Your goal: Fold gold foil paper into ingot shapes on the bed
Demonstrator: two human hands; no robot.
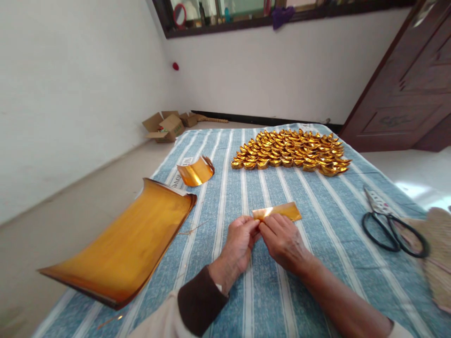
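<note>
White-walled room, blue striped cloth [331, 220] over bench. Left hand [239, 244] and right hand [283, 241] together at middle, both grips pinched on near-left end of gold foil strip [278, 211]; strip lying flat, running away to right of grips. Left of grips: large curled gold foil stack [127, 244], overhanging left bench edge. Beyond, small curled foil piece [196, 172]. Far ahead: folded gold ingots [292, 150] in tight rows near far edge. Right of grips, well apart: black scissors [389, 225], woven fan [440, 253] at right edge. Bare cloth around hands and between strip and ingots. Cardboard boxes [165, 126] on floor, far left.
</note>
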